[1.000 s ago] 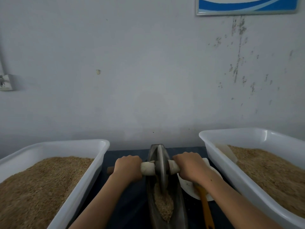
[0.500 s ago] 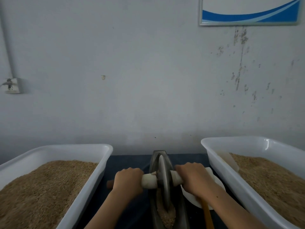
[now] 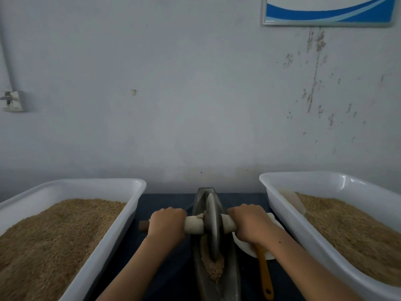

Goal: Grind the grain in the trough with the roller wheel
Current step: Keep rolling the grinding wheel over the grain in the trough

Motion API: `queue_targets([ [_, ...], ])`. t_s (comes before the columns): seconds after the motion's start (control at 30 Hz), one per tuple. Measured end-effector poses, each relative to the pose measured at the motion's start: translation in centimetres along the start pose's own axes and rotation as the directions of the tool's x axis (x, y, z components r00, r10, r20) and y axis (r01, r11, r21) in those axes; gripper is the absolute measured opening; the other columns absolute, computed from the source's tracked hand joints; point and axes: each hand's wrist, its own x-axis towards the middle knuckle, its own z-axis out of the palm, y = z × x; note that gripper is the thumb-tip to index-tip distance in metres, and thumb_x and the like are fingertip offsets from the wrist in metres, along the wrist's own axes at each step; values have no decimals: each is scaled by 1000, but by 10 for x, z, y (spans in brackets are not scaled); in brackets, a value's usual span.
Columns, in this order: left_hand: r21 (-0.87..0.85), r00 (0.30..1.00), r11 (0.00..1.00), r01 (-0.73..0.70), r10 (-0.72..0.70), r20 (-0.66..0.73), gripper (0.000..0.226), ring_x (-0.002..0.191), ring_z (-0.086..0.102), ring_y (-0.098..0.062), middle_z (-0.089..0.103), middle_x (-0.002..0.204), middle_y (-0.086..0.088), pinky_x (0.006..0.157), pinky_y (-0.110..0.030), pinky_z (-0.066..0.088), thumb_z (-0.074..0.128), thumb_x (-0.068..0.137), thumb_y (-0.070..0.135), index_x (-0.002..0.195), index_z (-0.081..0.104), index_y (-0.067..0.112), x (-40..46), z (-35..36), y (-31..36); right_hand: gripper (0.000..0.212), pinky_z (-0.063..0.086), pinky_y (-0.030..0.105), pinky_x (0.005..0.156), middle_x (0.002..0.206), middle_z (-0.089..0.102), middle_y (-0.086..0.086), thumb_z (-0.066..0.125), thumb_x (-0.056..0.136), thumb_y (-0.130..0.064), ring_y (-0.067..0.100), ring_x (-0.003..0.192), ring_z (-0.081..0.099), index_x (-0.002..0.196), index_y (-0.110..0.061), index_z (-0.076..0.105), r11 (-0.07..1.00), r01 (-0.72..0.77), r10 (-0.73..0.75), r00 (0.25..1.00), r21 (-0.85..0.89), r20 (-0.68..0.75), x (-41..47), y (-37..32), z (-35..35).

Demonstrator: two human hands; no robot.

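Both grips are clamped on the axle handle: left hand and right hand, one each side of the roller wheel. The wheel stands in the metal trough, whose long axis runs away from the person; the grain lies at the near side.

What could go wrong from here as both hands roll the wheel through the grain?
1. The grain is heaped near the trough wall at the near end; a hard pass may push some over onto the dark table.
2. The right hand grips the handle right above the white bowl and orange-handled tool; a knock seems possible.
3. The left hand sits close to the roller wheel, so its fingers could slide toward the disc.
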Motion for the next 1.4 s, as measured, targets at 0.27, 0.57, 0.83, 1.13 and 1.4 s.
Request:
queue_targets([
  [0.27, -17, 999, 1000, 14, -13, 32, 26, 99, 59, -19, 62, 108, -1, 76, -28, 40, 57, 87, 27, 112, 57, 22, 3, -2, -2, 18, 35, 30, 71, 102, 63, 5, 56, 84, -14, 26, 94, 60, 101, -20, 56, 999, -14, 14, 1000, -46, 0, 7, -3, -3],
  [0.57, -34, 1000, 999, 29, -29, -11, 22, 96, 60, -21, 63, 106, -2, 74, -30, 40, 56, 88, 27, 108, 58, 20, 19, -5, 1, 19, 40, 34, 75, 106, 64, 5, 54, 88, -15, 27, 100, 61, 105, -23, 55, 999, -50, 50, 995, 12, -91, 19, 0, 2],
  [0.83, -49, 998, 999, -13, 10, -58, 25, 97, 59, -15, 62, 108, 2, 78, -28, 41, 57, 89, 30, 113, 54, 25, -14, 1, 0, 21, 36, 30, 70, 98, 63, 2, 56, 87, -20, 23, 90, 61, 106, -24, 51, 1000, 10, -7, 988, 20, -156, -17, -7, 4],
  [1.13, -47, 999, 998, 44, -44, 2, 23, 98, 59, -18, 63, 107, 1, 74, -28, 39, 56, 88, 27, 110, 57, 24, 1, -1, 1, 22, 36, 33, 75, 107, 63, 5, 52, 90, -14, 27, 100, 60, 110, -22, 51, 998, -65, 64, 995, -9, -73, 6, -7, 1],
  [1.4, -19, 998, 999, 49, -49, 26, 25, 101, 59, -21, 62, 110, -2, 80, -31, 42, 57, 88, 24, 113, 57, 21, 6, -10, 5, 18, 37, 33, 73, 105, 64, 4, 52, 89, -16, 26, 97, 61, 106, -24, 52, 997, -71, 73, 993, 21, -97, 8, -4, 4],
])
